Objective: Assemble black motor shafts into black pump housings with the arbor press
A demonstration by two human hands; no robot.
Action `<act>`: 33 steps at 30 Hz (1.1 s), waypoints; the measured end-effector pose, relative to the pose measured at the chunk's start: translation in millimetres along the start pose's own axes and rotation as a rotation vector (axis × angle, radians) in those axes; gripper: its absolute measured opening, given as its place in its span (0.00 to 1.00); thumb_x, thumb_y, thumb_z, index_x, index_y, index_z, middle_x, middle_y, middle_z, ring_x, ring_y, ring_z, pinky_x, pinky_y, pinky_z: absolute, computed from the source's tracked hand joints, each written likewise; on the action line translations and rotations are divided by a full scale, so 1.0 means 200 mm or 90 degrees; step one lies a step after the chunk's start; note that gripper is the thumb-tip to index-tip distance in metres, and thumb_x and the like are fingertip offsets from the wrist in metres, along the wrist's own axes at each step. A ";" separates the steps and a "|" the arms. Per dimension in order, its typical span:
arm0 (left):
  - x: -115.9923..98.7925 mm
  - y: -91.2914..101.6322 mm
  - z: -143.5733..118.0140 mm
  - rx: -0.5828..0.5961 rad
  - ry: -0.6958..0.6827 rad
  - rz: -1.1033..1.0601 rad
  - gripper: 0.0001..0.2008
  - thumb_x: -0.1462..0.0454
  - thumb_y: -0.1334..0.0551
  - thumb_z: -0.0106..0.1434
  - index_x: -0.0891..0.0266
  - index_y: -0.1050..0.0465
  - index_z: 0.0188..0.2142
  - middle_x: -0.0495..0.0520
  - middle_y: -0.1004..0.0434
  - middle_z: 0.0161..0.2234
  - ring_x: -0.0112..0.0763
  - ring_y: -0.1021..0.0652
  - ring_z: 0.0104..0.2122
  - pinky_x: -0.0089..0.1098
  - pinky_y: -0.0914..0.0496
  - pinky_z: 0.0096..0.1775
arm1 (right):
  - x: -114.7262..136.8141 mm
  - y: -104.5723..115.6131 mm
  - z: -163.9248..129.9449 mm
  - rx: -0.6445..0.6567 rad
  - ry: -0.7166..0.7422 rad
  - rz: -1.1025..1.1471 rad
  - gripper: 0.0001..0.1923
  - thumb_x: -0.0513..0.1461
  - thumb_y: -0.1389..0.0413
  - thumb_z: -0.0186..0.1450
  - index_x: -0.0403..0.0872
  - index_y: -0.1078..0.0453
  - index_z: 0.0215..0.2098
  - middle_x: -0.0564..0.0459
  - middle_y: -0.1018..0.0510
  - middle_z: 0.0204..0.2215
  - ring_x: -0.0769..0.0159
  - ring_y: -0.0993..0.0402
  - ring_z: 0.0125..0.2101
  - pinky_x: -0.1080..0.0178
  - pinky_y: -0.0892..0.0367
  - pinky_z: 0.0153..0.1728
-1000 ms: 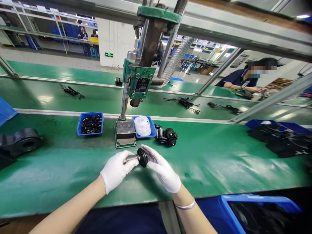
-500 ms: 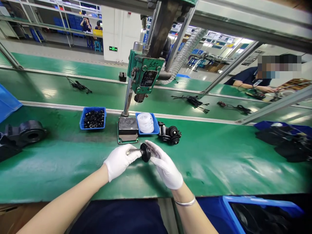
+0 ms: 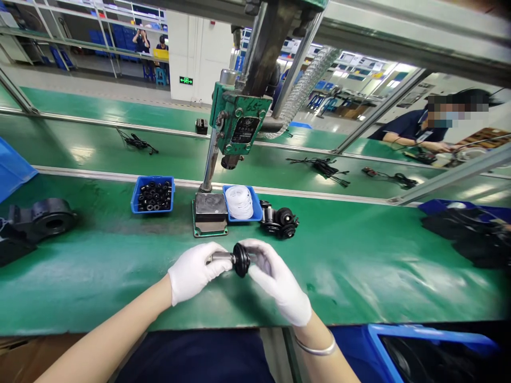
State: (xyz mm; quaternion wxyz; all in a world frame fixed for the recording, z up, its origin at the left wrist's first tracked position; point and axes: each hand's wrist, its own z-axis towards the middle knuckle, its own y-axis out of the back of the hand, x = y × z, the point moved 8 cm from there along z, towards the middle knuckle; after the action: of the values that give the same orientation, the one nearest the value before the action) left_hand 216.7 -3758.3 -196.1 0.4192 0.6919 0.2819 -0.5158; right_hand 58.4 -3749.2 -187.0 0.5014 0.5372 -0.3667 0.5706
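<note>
Closest in, a blue crate [image 3: 435, 346] at the bench's near right corner is cut off by the frame edge, and its dark contents are too blurred to name. Just beyond, both gloved hands meet over the green bench [image 3: 359, 276]. The left hand [image 3: 195, 271] is curled around the metal shaft end of a small part [image 3: 233, 259], fingers wrapped closed on it. The right hand [image 3: 275, 279] cups the other end, its fingers bent round the far side, so whatever lies beyond the black ribbed disc in the middle is hidden by the glove (only the disc and a short run of shaft show). The part is held just above the bench, in front of the press base.

Behind the hands stands a green hand press [image 3: 235, 125] on its grey base plate; its top runs out of the picture. Left of it sits a blue tray of black rings [image 3: 153, 194], right of it a blue tray of white rings [image 3: 239, 202], and beside that a cluster of black parts [image 3: 279, 222], hard to tell apart. A large black housing [image 3: 42, 218] lies at the far left, half cut off. Dark shapes at the far right are smeared.

Farther back, cable bundles [image 3: 327, 169] lie on the conveyor, and a seated person [image 3: 411, 130] works at the far right, hands partly hidden.
</note>
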 end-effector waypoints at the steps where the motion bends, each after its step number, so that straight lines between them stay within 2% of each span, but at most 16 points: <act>1: 0.00 0.00 -0.01 0.004 -0.012 0.029 0.15 0.52 0.41 0.65 0.58 0.27 0.43 0.52 0.21 0.41 0.38 0.23 0.41 0.33 0.31 0.43 | 0.01 -0.02 -0.01 0.005 0.012 -0.037 0.17 0.39 0.43 0.64 0.50 0.36 0.50 0.46 0.29 0.48 0.58 0.30 0.49 0.55 0.32 0.51; 3: -0.02 0.01 -0.02 0.015 -0.040 0.097 0.13 0.53 0.41 0.66 0.58 0.27 0.43 0.51 0.22 0.40 0.38 0.24 0.41 0.33 0.31 0.43 | 0.05 -0.05 -0.02 0.011 0.047 -0.098 0.16 0.35 0.43 0.61 0.49 0.37 0.46 0.48 0.31 0.43 0.61 0.30 0.44 0.57 0.30 0.48; 8: -0.05 -0.03 -0.05 0.045 -0.108 0.195 0.11 0.56 0.44 0.68 0.58 0.28 0.41 0.50 0.23 0.37 0.36 0.25 0.38 0.32 0.34 0.41 | 0.11 -0.13 -0.04 0.064 0.091 -0.172 0.17 0.30 0.46 0.56 0.50 0.41 0.41 0.51 0.37 0.39 0.64 0.35 0.38 0.62 0.30 0.40; 14: -0.04 -0.02 -0.06 0.027 -0.126 0.248 0.11 0.56 0.44 0.69 0.59 0.29 0.42 0.51 0.24 0.37 0.36 0.25 0.37 0.32 0.34 0.39 | 0.14 -0.15 -0.02 0.078 0.121 -0.225 0.20 0.28 0.49 0.52 0.51 0.44 0.40 0.51 0.38 0.39 0.63 0.37 0.37 0.62 0.32 0.39; 21: 0.03 0.01 -0.09 0.050 -0.122 0.308 0.10 0.57 0.43 0.69 0.58 0.30 0.45 0.50 0.23 0.38 0.36 0.24 0.37 0.33 0.32 0.40 | 0.17 -0.21 -0.01 0.070 0.205 -0.291 0.22 0.26 0.50 0.47 0.51 0.45 0.37 0.51 0.37 0.39 0.61 0.36 0.39 0.60 0.34 0.40; 22: 0.02 0.02 -0.09 0.030 -0.134 0.337 0.11 0.58 0.41 0.68 0.58 0.31 0.47 0.51 0.23 0.40 0.37 0.23 0.39 0.35 0.31 0.41 | 0.16 -0.22 0.00 0.058 0.212 -0.303 0.21 0.26 0.50 0.47 0.50 0.45 0.36 0.51 0.37 0.39 0.61 0.36 0.40 0.60 0.34 0.40; 25: -0.05 0.02 -0.09 -0.096 -0.174 0.519 0.16 0.63 0.39 0.64 0.62 0.33 0.52 0.61 0.26 0.48 0.46 0.25 0.47 0.46 0.33 0.51 | 0.11 -0.24 0.05 0.017 0.181 -0.299 0.19 0.27 0.50 0.47 0.50 0.45 0.35 0.51 0.37 0.37 0.63 0.36 0.36 0.61 0.35 0.36; 27: -0.07 0.01 -0.06 -0.140 -0.138 0.658 0.12 0.70 0.43 0.64 0.66 0.29 0.47 0.65 0.25 0.45 0.50 0.25 0.47 0.52 0.36 0.53 | 0.05 -0.27 0.09 -0.001 0.121 -0.256 0.17 0.28 0.51 0.48 0.50 0.46 0.35 0.54 0.38 0.32 0.65 0.38 0.30 0.64 0.36 0.31; 29: -0.04 0.00 -0.01 -0.109 -0.066 0.733 0.11 0.73 0.48 0.64 0.67 0.27 0.37 0.65 0.24 0.36 0.49 0.23 0.40 0.51 0.31 0.47 | 0.01 -0.30 0.11 -0.006 0.082 -0.226 0.17 0.28 0.52 0.49 0.50 0.46 0.35 0.57 0.40 0.29 0.67 0.40 0.26 0.65 0.37 0.27; 31: -0.01 0.01 0.03 -0.066 -0.028 0.751 0.10 0.72 0.47 0.63 0.66 0.27 0.32 0.64 0.23 0.30 0.47 0.21 0.33 0.45 0.29 0.38 | 0.03 -0.34 0.11 0.007 0.110 -0.254 0.17 0.28 0.51 0.49 0.50 0.46 0.33 0.56 0.39 0.30 0.67 0.38 0.28 0.64 0.36 0.28; 33: 0.00 0.03 0.06 -0.009 -0.039 0.742 0.08 0.67 0.43 0.61 0.64 0.26 0.28 0.60 0.23 0.26 0.44 0.21 0.27 0.39 0.29 0.32 | 0.09 -0.38 0.09 0.039 0.196 -0.334 0.17 0.28 0.49 0.48 0.50 0.45 0.32 0.53 0.37 0.34 0.65 0.35 0.32 0.62 0.34 0.32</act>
State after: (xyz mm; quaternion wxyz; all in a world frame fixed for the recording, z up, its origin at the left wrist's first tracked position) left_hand 217.2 -3771.3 -195.9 0.6467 0.7145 -0.1542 -0.2178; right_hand 137.3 -3746.9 -175.6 0.6649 0.5355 -0.1179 0.5072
